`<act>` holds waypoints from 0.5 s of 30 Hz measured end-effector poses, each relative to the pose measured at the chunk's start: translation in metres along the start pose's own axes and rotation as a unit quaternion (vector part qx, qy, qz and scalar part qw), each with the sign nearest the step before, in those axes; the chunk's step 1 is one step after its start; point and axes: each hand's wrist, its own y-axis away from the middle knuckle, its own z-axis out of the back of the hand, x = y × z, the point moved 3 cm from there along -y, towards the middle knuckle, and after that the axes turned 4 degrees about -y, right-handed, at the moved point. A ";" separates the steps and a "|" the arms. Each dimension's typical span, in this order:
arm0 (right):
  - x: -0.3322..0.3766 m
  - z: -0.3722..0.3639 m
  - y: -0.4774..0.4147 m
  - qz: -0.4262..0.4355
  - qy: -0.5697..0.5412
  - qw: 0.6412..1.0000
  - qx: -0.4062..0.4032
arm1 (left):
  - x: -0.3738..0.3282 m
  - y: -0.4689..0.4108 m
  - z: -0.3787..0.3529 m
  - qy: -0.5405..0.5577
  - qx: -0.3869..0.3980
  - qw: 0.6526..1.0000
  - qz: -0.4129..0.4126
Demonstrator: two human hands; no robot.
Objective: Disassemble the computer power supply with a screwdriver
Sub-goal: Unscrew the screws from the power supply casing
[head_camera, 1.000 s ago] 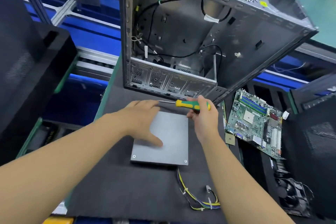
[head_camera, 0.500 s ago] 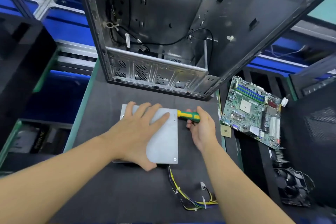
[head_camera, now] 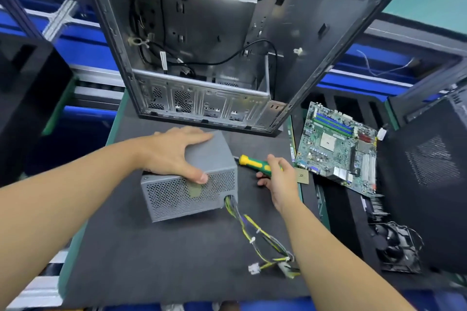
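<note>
power supply (head_camera: 177, 197) tipped, mesh nearward | left hand (head_camera: 171, 154) grips it | right hand (head_camera: 280, 179) holds left-pointing screwdriver (head_camera: 249, 161)

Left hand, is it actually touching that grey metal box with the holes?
Touching. The head view shows the left hand spread over the top of the power supply, its thumb pressing the perforated front face.

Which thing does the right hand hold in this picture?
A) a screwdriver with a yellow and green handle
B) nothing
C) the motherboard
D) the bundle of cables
A: the right hand is curled round the yellow and green screwdriver, while the left hand holds the grey power supply.
</note>
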 end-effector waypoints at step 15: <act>-0.003 0.003 0.004 -0.021 0.014 1.000 0.005 | 0.002 -0.018 0.016 0.056 0.049 0.997 -0.015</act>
